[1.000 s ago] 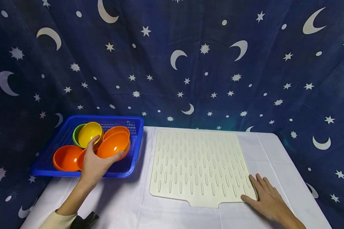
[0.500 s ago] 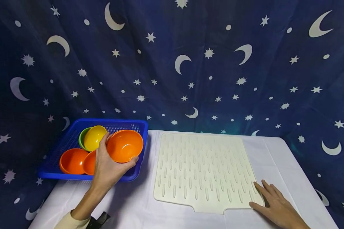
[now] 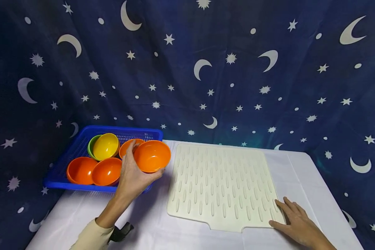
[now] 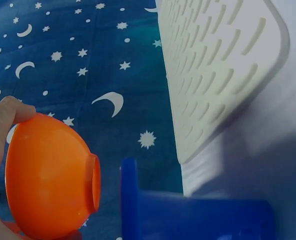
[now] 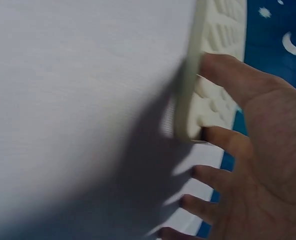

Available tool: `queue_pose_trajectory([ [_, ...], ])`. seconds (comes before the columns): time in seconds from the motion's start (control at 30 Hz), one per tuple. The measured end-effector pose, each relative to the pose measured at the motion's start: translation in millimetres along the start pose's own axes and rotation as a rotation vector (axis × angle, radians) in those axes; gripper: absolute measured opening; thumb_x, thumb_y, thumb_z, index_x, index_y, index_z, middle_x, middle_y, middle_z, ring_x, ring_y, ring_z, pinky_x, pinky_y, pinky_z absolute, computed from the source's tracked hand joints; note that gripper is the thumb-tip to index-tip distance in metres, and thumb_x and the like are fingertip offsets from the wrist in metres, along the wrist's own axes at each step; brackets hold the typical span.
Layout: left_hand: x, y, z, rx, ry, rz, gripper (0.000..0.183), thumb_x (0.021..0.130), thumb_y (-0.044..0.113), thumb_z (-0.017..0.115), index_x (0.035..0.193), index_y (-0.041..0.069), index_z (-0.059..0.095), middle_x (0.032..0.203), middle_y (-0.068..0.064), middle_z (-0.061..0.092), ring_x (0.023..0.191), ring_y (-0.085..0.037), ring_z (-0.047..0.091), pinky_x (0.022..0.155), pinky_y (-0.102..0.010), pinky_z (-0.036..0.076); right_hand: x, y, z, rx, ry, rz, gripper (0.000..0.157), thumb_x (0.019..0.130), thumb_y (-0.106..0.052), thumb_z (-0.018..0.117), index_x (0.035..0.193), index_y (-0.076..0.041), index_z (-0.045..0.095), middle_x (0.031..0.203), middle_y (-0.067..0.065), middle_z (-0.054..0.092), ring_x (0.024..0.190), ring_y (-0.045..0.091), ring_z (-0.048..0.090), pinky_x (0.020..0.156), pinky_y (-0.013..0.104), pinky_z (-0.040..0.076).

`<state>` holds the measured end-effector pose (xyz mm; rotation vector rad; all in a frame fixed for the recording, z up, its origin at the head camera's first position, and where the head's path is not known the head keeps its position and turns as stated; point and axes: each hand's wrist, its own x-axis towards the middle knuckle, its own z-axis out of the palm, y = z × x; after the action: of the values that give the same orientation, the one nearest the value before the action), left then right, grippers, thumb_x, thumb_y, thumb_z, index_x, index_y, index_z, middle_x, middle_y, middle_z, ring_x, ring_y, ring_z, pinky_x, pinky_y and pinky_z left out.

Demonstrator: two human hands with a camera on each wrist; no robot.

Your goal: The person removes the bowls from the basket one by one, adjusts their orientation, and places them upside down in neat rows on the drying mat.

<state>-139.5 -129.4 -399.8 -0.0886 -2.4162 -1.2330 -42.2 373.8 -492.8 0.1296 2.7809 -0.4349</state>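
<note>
My left hand [image 3: 136,175] pinches an orange bowl [image 3: 153,157] by its rim, thumb on the near side and fingers on the far side. The bowl is held above the right edge of a blue basket [image 3: 104,188]; the left wrist view shows its outside and foot ring. Inside the basket sit a yellow bowl [image 3: 106,147] set against a green bowl [image 3: 92,146], and several more orange bowls [image 3: 107,171]. With fingers spread, my right hand [image 3: 298,222] touches the near right corner of a cream ridged drying mat [image 3: 222,184].
A white cloth [image 3: 181,236] covers the table under the mat and basket. Behind and to the sides hangs a dark blue curtain [image 3: 175,66] with moons and stars. The basket's wall [image 4: 203,215] rises close to the held bowl in the left wrist view.
The left hand has lifted the orange bowl from among the others and carried it right, past the basket's right rim. My right hand has stayed at the mat's corner.
</note>
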Motion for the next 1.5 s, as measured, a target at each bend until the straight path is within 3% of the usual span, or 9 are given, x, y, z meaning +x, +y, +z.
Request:
queue_pose_trajectory([
  [0.17,0.0,3.1,10.6,0.025,-0.025,-0.005,0.122,0.058,0.033,0.096,0.155,0.006,0.028,0.147,-0.016,0.044,0.123,-0.037,0.045,0.096,-0.06,0.045,2.1,-1.5,-1.4,-0.013,-0.015,-0.005,0.1,0.083,-0.068,0.069,0.145,0.006,0.042,0.148,0.043,0.023,0.13,0.066,0.022,0.088,0.085,0.03],
  [0.33,-5.5,3.5,18.0,0.01,-0.022,-0.026,0.121,0.059,0.033,0.096,0.155,0.003,0.028,0.148,-0.018,0.043,0.126,-0.037,0.043,0.097,-0.059,0.046,4.9,-2.5,-4.2,-0.032,0.082,-0.107,0.095,0.079,-0.063,0.077,0.138,0.006,0.053,0.144,0.043,0.034,0.126,0.065,0.032,0.088,0.081,0.035],
  [0.63,-16.6,8.6,33.5,-0.022,-0.032,0.038,0.119,0.062,0.034,0.094,0.155,0.002,0.027,0.147,-0.02,0.042,0.127,-0.036,0.044,0.099,-0.059,0.047,1.4,-1.3,-3.6,-0.02,0.188,-0.105,0.099,0.07,-0.063,0.083,0.136,0.007,0.058,0.142,0.041,0.039,0.125,0.063,0.035,0.089,0.08,0.035],
  [0.9,-26.8,9.4,40.3,0.022,-0.029,0.112,0.121,0.062,0.035,0.094,0.156,0.002,0.026,0.148,-0.021,0.041,0.128,-0.036,0.044,0.099,-0.059,0.047,0.2,-1.9,-2.1,-0.009,0.166,-0.102,0.1,0.071,-0.064,0.082,0.137,0.008,0.056,0.142,0.041,0.038,0.125,0.063,0.034,0.087,0.08,0.035],
  [1.2,-28.0,17.4,57.9,-0.037,-0.124,0.079,0.123,0.062,0.036,0.094,0.158,0.007,0.023,0.147,-0.016,0.044,0.127,-0.033,0.046,0.102,-0.057,0.045,1.8,-1.7,0.0,-0.001,0.156,-0.079,0.1,0.068,-0.064,0.083,0.135,0.006,0.057,0.143,0.041,0.037,0.125,0.063,0.033,0.087,0.08,0.035],
  [1.5,-24.8,23.0,89.8,-0.077,-0.2,0.063,0.118,0.065,0.039,0.09,0.157,0.007,0.025,0.148,-0.015,0.044,0.127,-0.033,0.047,0.1,-0.056,0.047,3.4,-3.2,-2.8,0.01,0.156,-0.083,0.098,0.068,-0.06,0.086,0.134,0.007,0.056,0.14,0.042,0.036,0.122,0.063,0.033,0.085,0.08,0.036],
])
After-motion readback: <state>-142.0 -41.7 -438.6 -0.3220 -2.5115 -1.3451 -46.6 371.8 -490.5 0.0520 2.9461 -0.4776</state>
